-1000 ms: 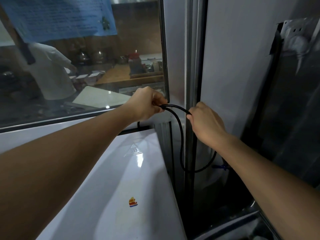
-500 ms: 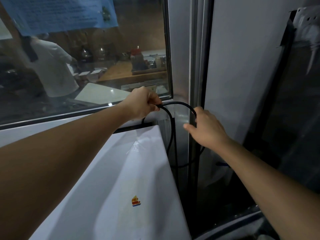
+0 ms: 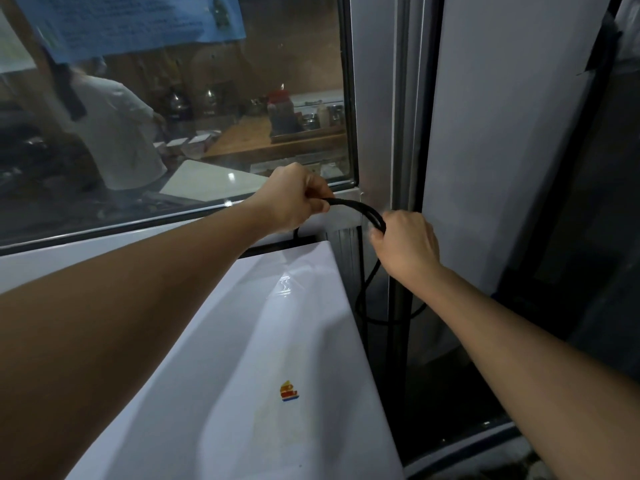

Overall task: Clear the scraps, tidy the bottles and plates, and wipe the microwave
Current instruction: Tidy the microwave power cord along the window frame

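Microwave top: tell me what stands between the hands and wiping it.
Both hands are busy: the left hand and the right hand grip a looped black cord above the far right corner of the white microwave. No cloth is in view. Nothing lies on the visible top.

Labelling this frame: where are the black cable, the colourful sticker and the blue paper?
black cable [image 3: 349, 206], head view, stretch between the hands
colourful sticker [image 3: 289, 391], head view, its centre
blue paper [image 3: 138, 22], head view, its middle
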